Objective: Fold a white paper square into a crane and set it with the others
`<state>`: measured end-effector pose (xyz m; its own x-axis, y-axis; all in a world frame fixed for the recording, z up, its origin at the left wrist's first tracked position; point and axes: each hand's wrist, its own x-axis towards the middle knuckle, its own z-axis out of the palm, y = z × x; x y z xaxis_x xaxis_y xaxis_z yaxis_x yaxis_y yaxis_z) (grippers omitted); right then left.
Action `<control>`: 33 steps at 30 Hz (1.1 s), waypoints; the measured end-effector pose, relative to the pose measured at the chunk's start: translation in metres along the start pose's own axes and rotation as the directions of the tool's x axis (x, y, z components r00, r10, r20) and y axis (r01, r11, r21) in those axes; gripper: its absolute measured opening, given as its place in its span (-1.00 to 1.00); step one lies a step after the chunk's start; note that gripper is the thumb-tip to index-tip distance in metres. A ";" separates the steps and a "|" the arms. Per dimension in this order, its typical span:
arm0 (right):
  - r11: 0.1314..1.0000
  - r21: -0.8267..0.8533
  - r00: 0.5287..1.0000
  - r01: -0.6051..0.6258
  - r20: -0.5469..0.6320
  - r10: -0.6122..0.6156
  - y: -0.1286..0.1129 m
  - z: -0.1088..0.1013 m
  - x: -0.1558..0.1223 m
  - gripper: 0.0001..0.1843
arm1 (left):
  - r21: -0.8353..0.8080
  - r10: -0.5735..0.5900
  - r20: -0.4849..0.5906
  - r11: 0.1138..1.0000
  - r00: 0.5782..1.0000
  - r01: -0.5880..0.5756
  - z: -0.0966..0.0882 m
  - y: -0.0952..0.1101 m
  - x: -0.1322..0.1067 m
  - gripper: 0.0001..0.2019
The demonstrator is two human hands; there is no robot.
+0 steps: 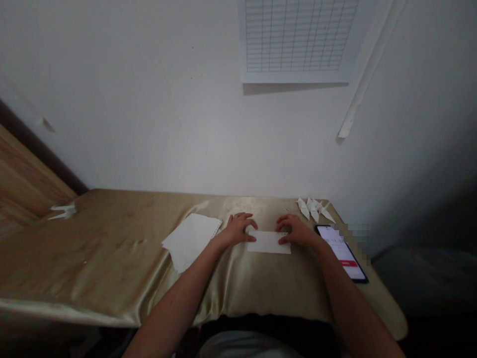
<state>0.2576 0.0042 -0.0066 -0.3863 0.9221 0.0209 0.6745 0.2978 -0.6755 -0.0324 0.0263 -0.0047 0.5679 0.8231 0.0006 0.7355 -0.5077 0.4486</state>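
Note:
A small white rectangle of paper (269, 244), which looks folded, lies on the gold tablecloth in front of me. My left hand (238, 231) is at its left end, thumb on the paper and index finger curled by the far edge. At the opposite end, my right hand (296, 231) has its thumb on the paper and its bent fingers near the far right corner. Both hands hold the sheet between them, low against the cloth. Left of my left hand rests a stack of loose white sheets (194, 238) with a perforated edge.
Several folded paper cranes (313, 209) sit at the far right corner. A lit phone (345, 256) lies right of my right forearm. More folded white paper (63, 212) is at the far left. The wall (167, 124) rises behind the table, bearing a grid chart (298, 40).

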 end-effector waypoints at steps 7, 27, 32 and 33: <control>0.997 -0.074 1.000 -0.010 -0.030 0.008 0.001 0.006 0.000 -0.40 | 0.016 -0.001 0.027 1.000 1.000 0.000 -0.001 0.006 -0.004 -0.43; 0.982 -0.173 0.979 -0.081 -0.200 0.045 0.007 0.009 0.010 -0.56 | -0.006 -0.101 -0.083 0.995 0.991 0.101 0.009 0.013 0.004 -0.30; 0.980 -0.183 0.973 -0.079 -0.230 0.035 0.006 0.009 0.010 -0.59 | 0.004 -0.104 -0.098 0.994 0.990 0.105 0.007 0.016 0.004 -0.30; 0.980 -0.182 0.971 -0.085 -0.235 0.040 0.006 0.009 0.010 -0.56 | 0.003 -0.106 -0.104 0.994 0.989 0.107 0.007 0.017 0.004 -0.30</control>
<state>0.2524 0.0129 -0.0172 -0.1999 0.9655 0.1666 0.8082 0.2586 -0.5291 -0.0157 0.0193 -0.0031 0.4453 0.8942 0.0464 0.7930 -0.4179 0.4433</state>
